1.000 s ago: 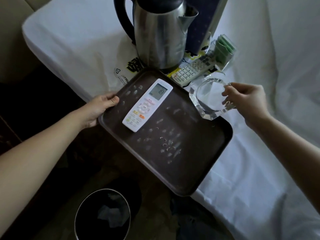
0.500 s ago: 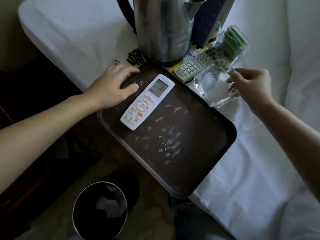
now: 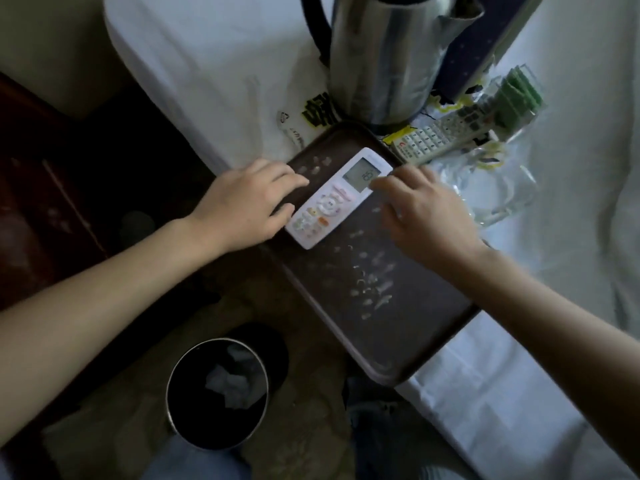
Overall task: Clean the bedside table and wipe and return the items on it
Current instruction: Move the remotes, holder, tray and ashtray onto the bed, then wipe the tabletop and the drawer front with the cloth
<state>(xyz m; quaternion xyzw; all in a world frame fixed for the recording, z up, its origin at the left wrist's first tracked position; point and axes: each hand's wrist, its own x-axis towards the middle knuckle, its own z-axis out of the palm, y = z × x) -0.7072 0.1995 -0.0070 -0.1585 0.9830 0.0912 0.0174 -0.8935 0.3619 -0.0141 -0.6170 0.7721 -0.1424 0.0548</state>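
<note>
Tray (image 3: 415,327) on white sheet (image 3: 214,74), bin (image 3: 187,420) nearby

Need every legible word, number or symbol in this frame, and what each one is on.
"18": display of the white AC remote, seen at an angle, so a likely reading.
Recycling triangle: printed on the white plastic bag.
Black-and-yellow print on the same bag: too blurred to read.
Key labels on the grey remote: too small to read.
Green sachets: no text legible.

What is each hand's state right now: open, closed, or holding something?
Left hand: open, fingers lying flat on the tray beside the white remote.
Right hand: open, fingertip touching the remote's screen end, no grip seen.
</note>
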